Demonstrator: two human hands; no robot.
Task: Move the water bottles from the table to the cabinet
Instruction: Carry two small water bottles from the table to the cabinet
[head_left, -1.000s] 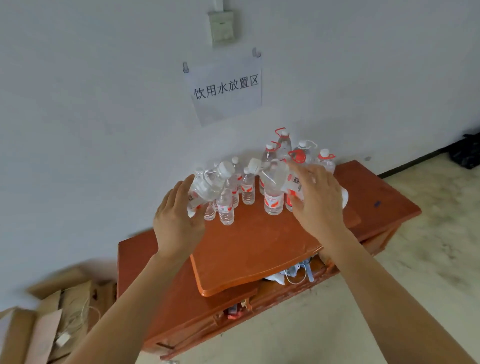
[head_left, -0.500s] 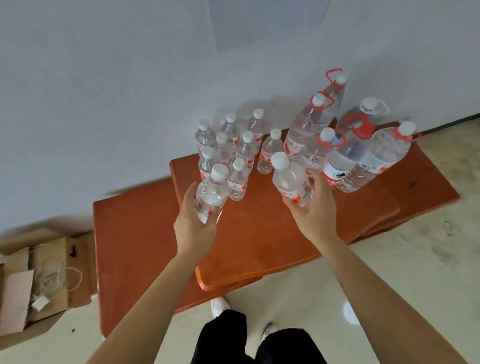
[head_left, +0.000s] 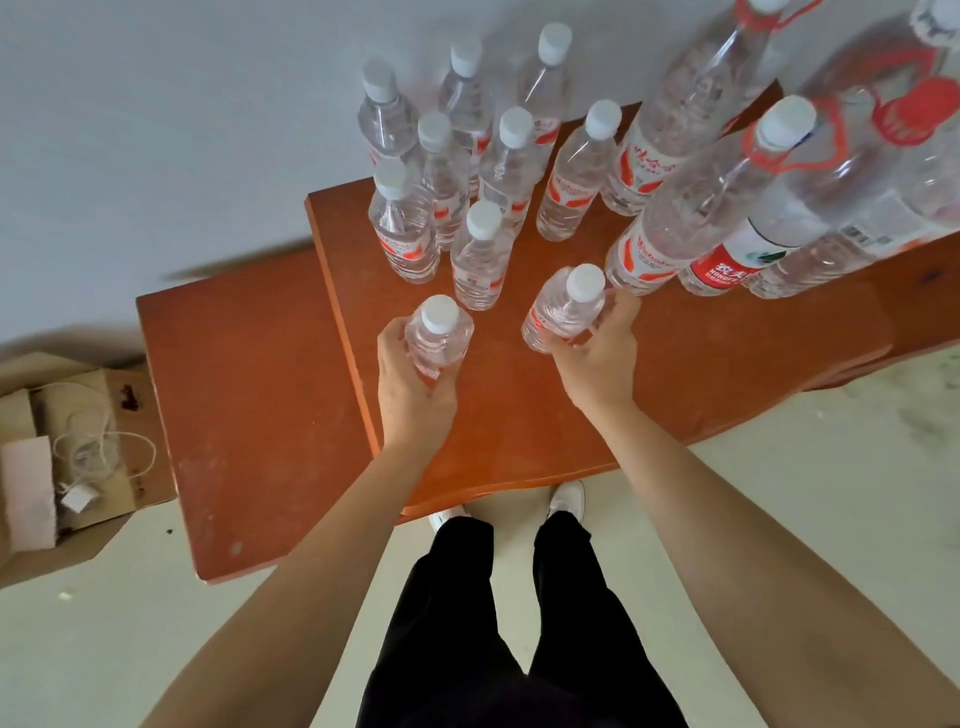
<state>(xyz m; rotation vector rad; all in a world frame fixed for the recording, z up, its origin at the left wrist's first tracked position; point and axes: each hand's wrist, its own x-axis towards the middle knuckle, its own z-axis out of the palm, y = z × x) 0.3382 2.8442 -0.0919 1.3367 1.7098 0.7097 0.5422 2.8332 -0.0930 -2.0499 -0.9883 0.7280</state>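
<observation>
My left hand (head_left: 413, 387) grips a small clear water bottle (head_left: 439, 332) with a white cap, upright on or just above the reddish-brown cabinet top (head_left: 519, 415). My right hand (head_left: 597, 358) grips a second small bottle (head_left: 563, 306), tilted slightly left. Both sit in front of several small bottles (head_left: 478, 254) standing by the wall. Several large bottles (head_left: 691, 218) with red handles stand to the right.
A lower wooden surface (head_left: 234, 415) extends to the left of the cabinet top. An open cardboard box (head_left: 67, 462) with string lies on the floor at far left. My legs and white shoes (head_left: 569, 499) stand at the cabinet's front edge. The white wall is just behind the bottles.
Both hands have lowered their bottles toward the cabinet top in front of the group. The view has tilted down and moved closer to the cabinet.
</observation>
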